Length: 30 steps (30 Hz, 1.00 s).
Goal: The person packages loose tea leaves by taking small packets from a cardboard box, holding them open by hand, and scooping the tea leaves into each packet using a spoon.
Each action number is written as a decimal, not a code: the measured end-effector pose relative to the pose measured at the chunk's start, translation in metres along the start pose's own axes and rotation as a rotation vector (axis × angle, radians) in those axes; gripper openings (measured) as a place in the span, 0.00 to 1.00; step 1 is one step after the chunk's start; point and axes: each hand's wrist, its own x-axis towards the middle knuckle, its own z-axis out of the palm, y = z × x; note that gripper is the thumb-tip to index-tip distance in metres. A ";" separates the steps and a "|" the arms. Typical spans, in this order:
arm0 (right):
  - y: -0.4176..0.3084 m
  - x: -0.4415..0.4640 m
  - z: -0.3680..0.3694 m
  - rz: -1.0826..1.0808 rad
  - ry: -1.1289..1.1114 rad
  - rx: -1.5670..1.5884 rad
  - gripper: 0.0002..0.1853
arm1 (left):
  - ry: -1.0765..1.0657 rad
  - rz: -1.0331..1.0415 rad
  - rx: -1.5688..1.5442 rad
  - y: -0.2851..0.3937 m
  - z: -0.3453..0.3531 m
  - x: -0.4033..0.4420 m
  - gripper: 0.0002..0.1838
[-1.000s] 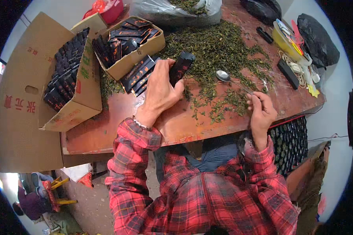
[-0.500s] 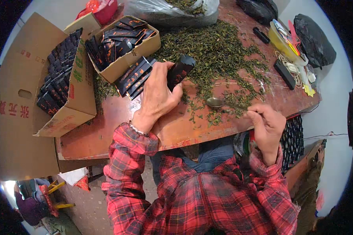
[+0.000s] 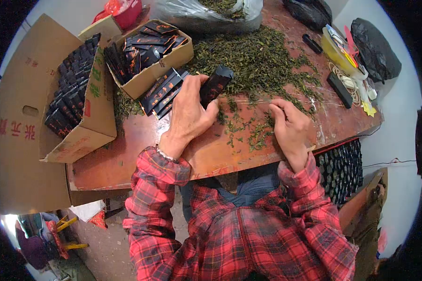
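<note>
My left hand [image 3: 187, 112] is wrapped round a small black tea packet [image 3: 219, 82] with orange print, its squared end tilted up and away. Several flat black sachets [image 3: 162, 93] lie just left of those fingers. My right hand [image 3: 291, 125] pinches the thin handle of a metal spoon [image 3: 263, 99]. The spoon's bowl is hard to make out among the leaves. Beyond both hands spreads a heap of dark green dried tea leaves [image 3: 248, 56], with loose bits scattered nearer the table's front edge.
On the left, a cardboard box [image 3: 98, 112] is packed with upright black packets; a smaller box [image 3: 178, 54] holds more. A bag of leaves [image 3: 206, 21] stands at the back. At right are a yellow bowl [image 3: 335, 51], a cable [image 3: 347, 84] and black bags [image 3: 375, 47].
My right hand has moved left and forward, carrying the spoon from the near scattered leaves to the edge of the heap. The left hand and packet stay almost where they were.
</note>
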 end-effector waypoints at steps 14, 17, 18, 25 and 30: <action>0.005 -0.007 0.004 0.211 0.107 0.177 0.05 | 0.007 -0.016 -0.019 -0.003 0.000 -0.001 0.27; 0.007 -0.007 0.002 0.246 0.111 0.235 0.05 | 0.003 -0.014 -0.017 -0.003 0.000 0.000 0.27; 0.005 -0.006 -0.001 0.249 0.108 0.234 0.05 | -0.004 -0.022 -0.014 -0.002 0.000 0.000 0.27; -0.001 0.001 -0.014 0.269 0.130 0.268 0.06 | -0.034 -0.032 -0.038 0.002 -0.002 0.000 0.26; -0.007 0.010 -0.028 0.184 0.155 0.206 0.05 | 0.043 0.054 -0.018 -0.008 0.004 -0.001 0.28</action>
